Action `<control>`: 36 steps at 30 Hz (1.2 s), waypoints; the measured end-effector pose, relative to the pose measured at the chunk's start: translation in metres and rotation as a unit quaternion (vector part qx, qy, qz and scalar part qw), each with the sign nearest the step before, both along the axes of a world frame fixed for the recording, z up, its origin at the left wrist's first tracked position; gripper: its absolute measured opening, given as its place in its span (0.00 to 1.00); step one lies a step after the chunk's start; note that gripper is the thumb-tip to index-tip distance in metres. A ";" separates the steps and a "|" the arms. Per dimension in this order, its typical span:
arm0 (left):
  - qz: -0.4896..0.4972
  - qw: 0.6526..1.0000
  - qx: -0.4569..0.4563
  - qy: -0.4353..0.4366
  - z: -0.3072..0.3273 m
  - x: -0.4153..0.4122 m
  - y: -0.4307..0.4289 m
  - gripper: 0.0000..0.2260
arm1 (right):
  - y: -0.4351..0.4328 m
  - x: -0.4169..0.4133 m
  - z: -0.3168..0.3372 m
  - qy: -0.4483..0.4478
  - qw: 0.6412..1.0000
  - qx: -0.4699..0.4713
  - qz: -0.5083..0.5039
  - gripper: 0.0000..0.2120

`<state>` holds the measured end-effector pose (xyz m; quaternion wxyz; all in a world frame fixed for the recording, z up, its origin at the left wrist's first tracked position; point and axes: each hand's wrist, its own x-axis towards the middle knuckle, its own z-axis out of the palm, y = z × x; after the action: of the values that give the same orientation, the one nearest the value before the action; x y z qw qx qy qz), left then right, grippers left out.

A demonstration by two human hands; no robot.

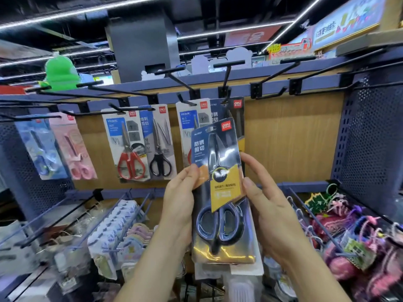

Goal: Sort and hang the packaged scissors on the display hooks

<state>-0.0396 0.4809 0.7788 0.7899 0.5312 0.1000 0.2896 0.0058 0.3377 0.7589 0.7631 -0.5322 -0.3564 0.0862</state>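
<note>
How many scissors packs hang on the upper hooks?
6, left to right: blue pack, pink pack, red-handled pack, black-handled pack, white pack, dark pack behind the held pack. Others may hide behind them.

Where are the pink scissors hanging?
In the head view, the pink scissors hang on the left side of the display, between the blue scissors further left and the red scissors to their right.

Scissor packs (128, 147) (red, black) on display hooks (227, 79)
</note>
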 end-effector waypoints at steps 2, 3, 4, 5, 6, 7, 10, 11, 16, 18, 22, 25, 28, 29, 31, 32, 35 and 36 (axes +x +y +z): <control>-0.020 1.000 0.011 -0.007 0.003 -0.002 0.000 0.13 | -0.003 -0.003 0.001 -0.004 1.000 -0.007 0.017 0.20; -0.020 0.999 0.025 -0.006 0.004 -0.002 0.000 0.13 | -0.004 -0.003 0.000 -0.006 1.000 -0.010 0.026 0.20; -0.011 0.999 0.044 -0.003 0.004 -0.002 -0.001 0.13 | -0.005 -0.003 -0.001 -0.005 0.999 -0.014 0.029 0.21; 0.008 0.997 0.072 0.001 0.004 -0.002 -0.001 0.13 | -0.006 -0.003 -0.002 0.002 1.000 -0.017 0.027 0.21; 0.033 0.994 0.109 0.002 0.003 -0.001 -0.002 0.13 | -0.005 -0.001 -0.003 0.017 0.999 -0.017 0.022 0.22; 0.059 0.986 0.155 0.000 0.003 -0.001 -0.003 0.13 | -0.003 -0.001 -0.003 0.034 0.999 -0.014 0.013 0.22; 0.129 0.949 0.289 0.006 0.003 -0.001 -0.008 0.14 | 0.004 0.001 -0.009 0.055 0.997 0.014 -0.057 0.20; 0.144 0.939 0.311 0.005 0.003 -0.001 -0.010 0.15 | 0.006 0.001 -0.011 0.062 0.995 0.034 -0.073 0.18; 0.189 0.923 0.335 -0.011 0.007 0.002 -0.008 0.11 | 0.009 0.004 -0.012 0.100 0.983 0.118 -0.095 0.18; 0.194 0.923 0.332 -0.011 0.010 0.000 -0.003 0.16 | 0.001 0.007 -0.008 0.122 0.973 0.174 -0.085 0.16; 0.224 0.907 0.357 -0.012 0.011 -0.010 0.009 0.18 | -0.025 0.012 0.002 0.145 0.963 0.225 -0.041 0.20; 0.219 0.892 0.395 -0.011 0.007 -0.019 0.010 0.17 | -0.035 0.010 0.010 0.096 0.976 0.197 -0.022 0.24; 0.164 0.902 0.400 -0.011 0.003 -0.029 0.000 0.14 | -0.036 0.007 0.026 0.022 0.986 0.167 -0.007 0.20; 0.145 0.907 0.395 -0.016 0.002 -0.031 -0.003 0.12 | -0.035 0.006 0.031 -0.004 0.987 0.158 -0.004 0.20; 0.119 0.910 0.396 -0.029 0.001 -0.032 -0.007 0.09 | -0.031 0.005 0.041 -0.038 0.989 0.144 -0.009 0.21; 0.114 0.906 0.406 -0.035 0.000 -0.033 -0.008 0.10 | -0.029 0.006 0.045 -0.043 0.989 0.141 -0.014 0.22; 0.114 0.902 0.414 -0.049 -0.002 -0.032 -0.009 0.11 | -0.021 0.007 0.049 -0.025 0.990 0.135 -0.025 0.21; 0.116 0.901 0.414 -0.053 -0.003 -0.032 -0.009 0.11 | -0.018 0.008 0.048 -0.015 0.990 0.134 -0.028 0.21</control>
<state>-0.0716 0.4721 0.7757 0.4639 0.7786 -0.0100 0.4224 0.0135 0.3194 0.8067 0.8243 -0.4361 -0.3608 0.0079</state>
